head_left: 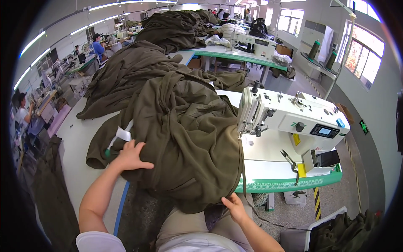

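A bulky olive-green fleece garment (189, 122) lies heaped in front of me, its near edge hanging over my lap. My left hand (131, 157) rests on its left part with fingers spread, close to a white label (122, 134). At the near right edge of the garment, my right hand (235, 208) pinches the cloth between thumb and fingers. Beside that edge runs a narrow dark strip (243, 168), leading from the needle area down past my right hand. The garment's right side reaches the needle area of a white sewing machine (289, 117).
Thread snips (289, 161) and a small box holding a dark phone-like object (326, 158) sit on the machine bed. More olive cloth (130, 75) is piled behind. A bin of dark cloth (344, 231) stands at lower right. Green thread cones (313, 50) stand at upper right. Other people work far off.
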The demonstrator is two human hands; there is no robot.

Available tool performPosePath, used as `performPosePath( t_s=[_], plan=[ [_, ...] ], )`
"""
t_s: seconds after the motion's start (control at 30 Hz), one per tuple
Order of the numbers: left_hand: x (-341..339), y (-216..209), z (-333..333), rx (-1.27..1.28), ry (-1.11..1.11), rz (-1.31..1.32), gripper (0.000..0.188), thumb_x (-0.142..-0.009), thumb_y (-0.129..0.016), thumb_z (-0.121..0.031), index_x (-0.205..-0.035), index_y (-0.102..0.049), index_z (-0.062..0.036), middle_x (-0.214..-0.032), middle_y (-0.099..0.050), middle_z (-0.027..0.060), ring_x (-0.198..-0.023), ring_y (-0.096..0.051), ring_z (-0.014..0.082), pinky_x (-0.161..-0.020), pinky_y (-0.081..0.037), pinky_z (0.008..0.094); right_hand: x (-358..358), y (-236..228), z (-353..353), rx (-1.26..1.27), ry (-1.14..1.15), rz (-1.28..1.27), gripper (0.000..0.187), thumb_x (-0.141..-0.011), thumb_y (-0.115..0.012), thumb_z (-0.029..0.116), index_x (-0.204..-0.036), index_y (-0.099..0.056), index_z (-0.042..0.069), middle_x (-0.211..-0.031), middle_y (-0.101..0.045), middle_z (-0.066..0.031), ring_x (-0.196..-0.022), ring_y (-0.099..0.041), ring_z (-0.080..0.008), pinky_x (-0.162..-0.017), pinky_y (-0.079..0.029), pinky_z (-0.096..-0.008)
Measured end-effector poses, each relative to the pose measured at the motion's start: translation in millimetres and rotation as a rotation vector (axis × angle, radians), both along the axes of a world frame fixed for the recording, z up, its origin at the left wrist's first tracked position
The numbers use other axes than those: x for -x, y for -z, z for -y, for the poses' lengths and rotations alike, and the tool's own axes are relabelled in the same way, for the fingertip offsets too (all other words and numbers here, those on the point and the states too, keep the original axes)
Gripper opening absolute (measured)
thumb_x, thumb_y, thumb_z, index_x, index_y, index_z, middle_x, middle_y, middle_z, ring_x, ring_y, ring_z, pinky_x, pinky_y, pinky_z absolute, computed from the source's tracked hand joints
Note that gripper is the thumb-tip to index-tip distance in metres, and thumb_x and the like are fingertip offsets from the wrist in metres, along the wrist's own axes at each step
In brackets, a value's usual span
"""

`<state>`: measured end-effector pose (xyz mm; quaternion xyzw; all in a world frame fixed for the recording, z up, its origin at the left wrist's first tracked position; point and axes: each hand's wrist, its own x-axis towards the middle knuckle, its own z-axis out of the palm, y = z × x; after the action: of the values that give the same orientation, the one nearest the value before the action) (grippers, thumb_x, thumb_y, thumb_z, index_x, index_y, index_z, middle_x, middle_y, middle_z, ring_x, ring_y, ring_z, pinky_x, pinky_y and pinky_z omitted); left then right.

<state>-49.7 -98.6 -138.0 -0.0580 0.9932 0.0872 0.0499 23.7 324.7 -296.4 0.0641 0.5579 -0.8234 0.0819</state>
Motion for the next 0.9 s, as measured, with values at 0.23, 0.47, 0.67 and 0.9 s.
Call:
performPosePath(
  t_s=[0.23, 0.47, 0.67, 0.9],
  plan=[
    [13, -6, -38, -0.140, 0.352, -0.249, 0.047, -0.066, -0.077, -0.024, -0.103, -0.060, -0.0020, -0.111, -0.056, 0.0219, -0.106, -0.055, 0.0458, -0.089, -0.048, 0.0505, -18, -34, 6, 0.182, -0.312, 0.171, 0.026, -0.105, -0.060, 0.015, -0.129, -0.061, 0.005, -0.126, -0.070, -0.0108, -0.109, -0.069, -0.0208, -0.092, -0.057, -0.0351],
    [46, -206, 18, 0.560, 0.425, -1.260, 0.030, -0.063, -0.061, 0.006, -0.092, -0.057, -0.0032, -0.102, -0.059, 0.0182, -0.103, -0.057, 0.0418, -0.090, -0.047, 0.0505, -38, -99, -8, 0.506, -0.079, 0.267, 0.027, -0.110, -0.051, 0.023, -0.127, -0.059, 0.003, -0.122, -0.070, -0.0100, -0.103, -0.070, -0.0209, -0.092, -0.059, -0.0363],
    [47, -245, 88, 0.693, -0.121, -0.724, 0.042, -0.077, -0.064, 0.001, -0.119, -0.064, -0.0065, -0.121, -0.066, 0.0200, -0.112, -0.063, 0.0421, -0.092, -0.054, 0.0494, -47, -99, 8, 0.607, -0.111, 0.213, 0.027, -0.111, -0.048, 0.025, -0.127, -0.057, 0.004, -0.123, -0.069, -0.0109, -0.109, -0.070, -0.0227, -0.094, -0.059, -0.0368],
    [-64, -56, -43, -0.267, 0.521, 0.916, 0.041, -0.097, -0.069, -0.049, -0.108, -0.079, -0.0114, -0.091, -0.077, 0.0015, -0.079, -0.068, 0.0121, -0.070, -0.053, 0.0308, -56, -122, 6, 0.590, -0.094, 0.299, 0.035, -0.111, -0.047, 0.029, -0.135, -0.055, 0.005, -0.133, -0.065, -0.0105, -0.118, -0.066, -0.0262, -0.106, -0.053, -0.0452]
  ],
)
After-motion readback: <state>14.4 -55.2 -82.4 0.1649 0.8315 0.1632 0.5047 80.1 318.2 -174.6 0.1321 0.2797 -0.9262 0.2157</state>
